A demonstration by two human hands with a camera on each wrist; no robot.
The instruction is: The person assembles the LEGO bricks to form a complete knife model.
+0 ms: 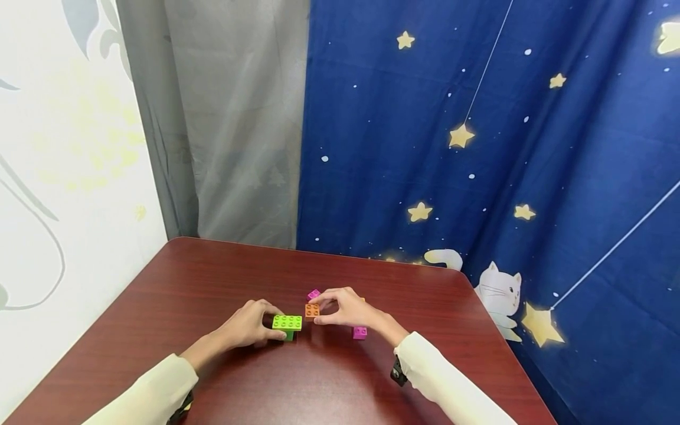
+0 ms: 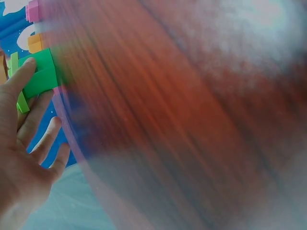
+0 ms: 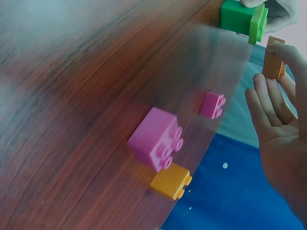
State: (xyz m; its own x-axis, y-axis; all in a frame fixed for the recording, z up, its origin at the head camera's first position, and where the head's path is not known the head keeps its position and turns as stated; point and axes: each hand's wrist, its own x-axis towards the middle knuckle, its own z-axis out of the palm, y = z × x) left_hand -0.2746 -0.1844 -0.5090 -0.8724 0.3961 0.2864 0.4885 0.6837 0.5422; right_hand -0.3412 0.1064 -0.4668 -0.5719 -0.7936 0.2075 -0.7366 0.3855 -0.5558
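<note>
The left hand [image 1: 254, 323] pinches a green stack at its sides: a lime plate-like brick [image 1: 287, 322] on top of a darker green block [image 2: 42, 74]. Just to the right, the right hand [image 1: 345, 308] holds a small orange brick [image 1: 312, 310] between thumb and finger, studs up, beside the lime brick and apart from it. In the right wrist view the orange brick [image 3: 274, 58] is off the table, near the green block [image 3: 236, 16]; the other fingers of the right hand [image 3: 283, 120] are extended.
One pink brick [image 1: 314, 294] stands behind the orange brick; another pink brick [image 1: 359, 333] is below the right wrist. A yellow-orange brick [image 3: 171, 181] sits next to the nearer pink brick [image 3: 156, 139]. Curtains hang beyond the table's [image 1: 239, 251] far edge.
</note>
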